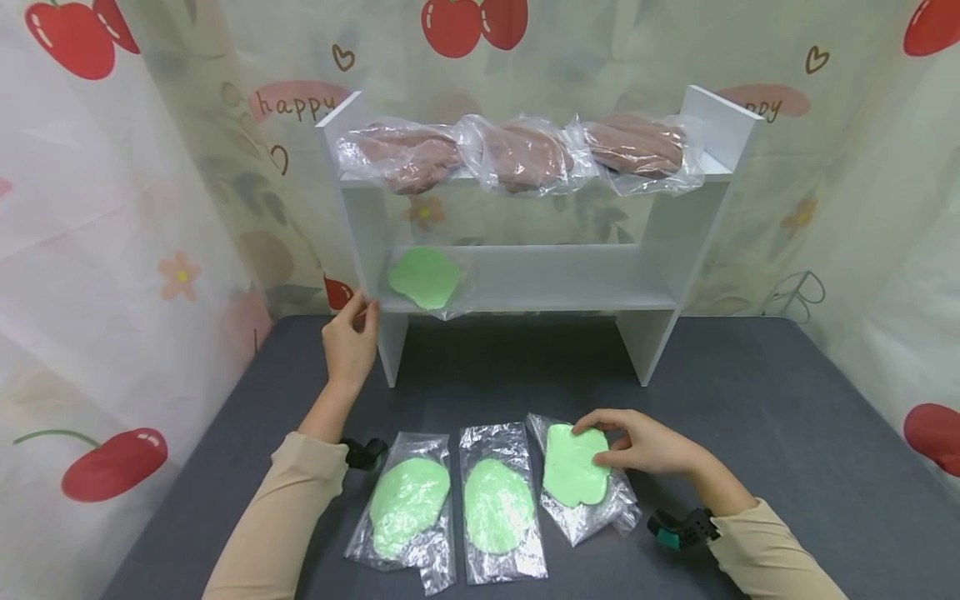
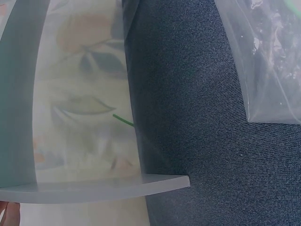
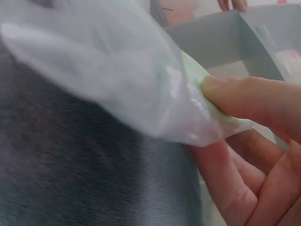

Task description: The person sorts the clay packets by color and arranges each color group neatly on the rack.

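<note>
With thumb and fingers, my right hand pinches a flat light-green piece in a clear plastic bag; in the right wrist view the thumb lies on top and other fingers are under the bag. To its left on the table lie two similar bagged green pieces. My left hand touches the outer left side of a white two-tier shelf, its fingertips partly seen in the left wrist view. Another bagged green piece sits at the left of the lower tier.
Three clear bags with brown folded-looking contents line the upper tier. The shelf stands at the back of a dark table. Printed curtains close in the back and sides.
</note>
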`<state>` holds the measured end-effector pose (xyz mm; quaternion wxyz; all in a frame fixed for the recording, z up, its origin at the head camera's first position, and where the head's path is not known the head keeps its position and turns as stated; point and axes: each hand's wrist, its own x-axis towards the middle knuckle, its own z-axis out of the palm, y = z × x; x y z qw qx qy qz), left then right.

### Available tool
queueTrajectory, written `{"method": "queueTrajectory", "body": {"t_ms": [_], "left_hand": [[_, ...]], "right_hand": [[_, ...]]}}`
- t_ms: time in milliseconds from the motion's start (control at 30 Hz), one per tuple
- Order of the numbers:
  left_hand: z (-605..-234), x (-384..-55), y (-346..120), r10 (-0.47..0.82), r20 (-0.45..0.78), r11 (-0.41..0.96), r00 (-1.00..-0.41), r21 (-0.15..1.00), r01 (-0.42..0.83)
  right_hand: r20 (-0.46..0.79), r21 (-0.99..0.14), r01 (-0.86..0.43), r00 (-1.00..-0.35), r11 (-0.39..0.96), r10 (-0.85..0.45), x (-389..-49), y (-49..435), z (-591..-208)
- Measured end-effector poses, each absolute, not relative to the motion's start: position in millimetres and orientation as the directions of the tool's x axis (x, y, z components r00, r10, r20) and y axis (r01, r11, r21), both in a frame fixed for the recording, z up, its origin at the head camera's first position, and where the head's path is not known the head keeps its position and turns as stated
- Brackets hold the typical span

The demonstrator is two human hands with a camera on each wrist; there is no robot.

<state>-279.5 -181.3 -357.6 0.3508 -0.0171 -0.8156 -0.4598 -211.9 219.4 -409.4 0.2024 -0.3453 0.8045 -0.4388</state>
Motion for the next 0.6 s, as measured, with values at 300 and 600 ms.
{"method": "queueTrajectory", "body": {"t_ms": [300,600], "left_hand": [[-358,-280,-181,-0.289,0.598,0.576,-0.748,0.732,0.363],[-358,-280,-181,-0.290,0.590,0.571,-0.753,0.739,0.359]], "right_hand": [[0.070,-0.844,-0.416,-0.711,0.339,-0.699,-215,226,-392],[0.146,-0.852,-0.422,-0.759,0.310,-0.634,-218,224,-376]]}}
